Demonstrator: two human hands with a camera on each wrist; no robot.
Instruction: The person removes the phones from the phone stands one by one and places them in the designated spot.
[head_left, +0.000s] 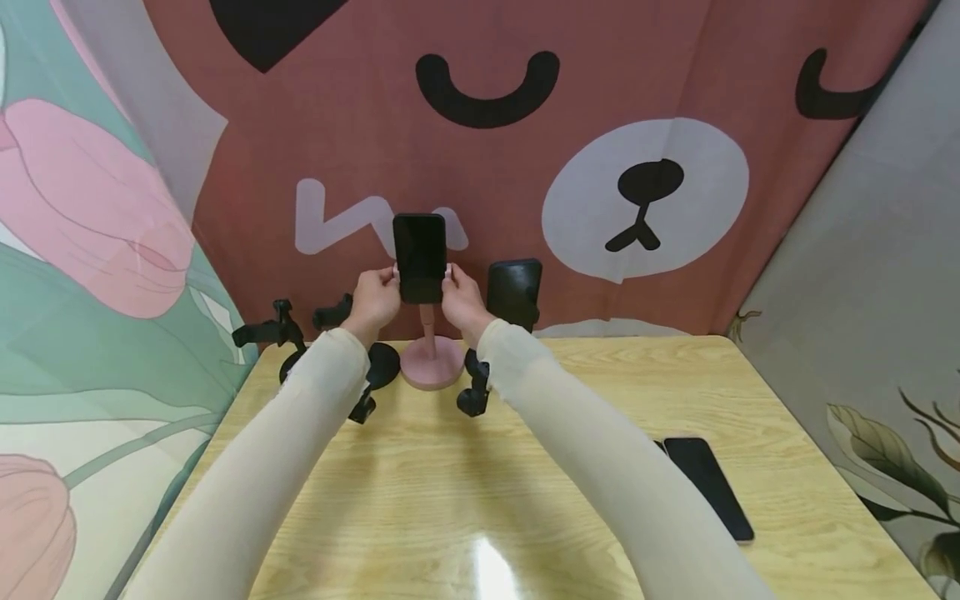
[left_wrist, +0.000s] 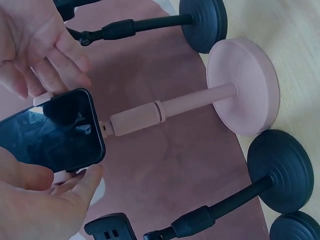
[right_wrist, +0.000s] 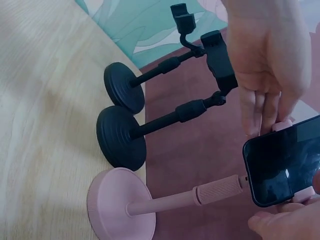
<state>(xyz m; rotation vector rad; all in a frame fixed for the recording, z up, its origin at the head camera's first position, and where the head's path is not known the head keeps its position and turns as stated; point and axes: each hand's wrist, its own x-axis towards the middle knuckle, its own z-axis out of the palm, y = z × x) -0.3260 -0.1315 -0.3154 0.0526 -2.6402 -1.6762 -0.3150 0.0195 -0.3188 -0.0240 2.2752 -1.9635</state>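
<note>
A black smartphone (head_left: pixel 420 254) sits upright in the clamp of a pink phone stand (head_left: pixel 433 364), its dark screen towards me. My left hand (head_left: pixel 376 302) grips the left side of the clamp, thumb and fingers at the phone's edge. On the opposite side my right hand (head_left: pixel 462 302) holds the clamp the same way. In the left wrist view, pink clamp ends show at the edge of the phone (left_wrist: pixel 65 135). The right wrist view shows the pink clamp arm (right_wrist: pixel 303 194) by the right fingers; the pole runs down to a round base.
Black phone stands (head_left: pixel 279 332) are at the left, partly behind my left sleeve. Another dark phone (head_left: pixel 513 287) stands upright on a black stand at the right. A phone (head_left: pixel 708 487) lies on the wooden table (head_left: pixel 420 500), beside my right sleeve. A printed curtain hangs behind.
</note>
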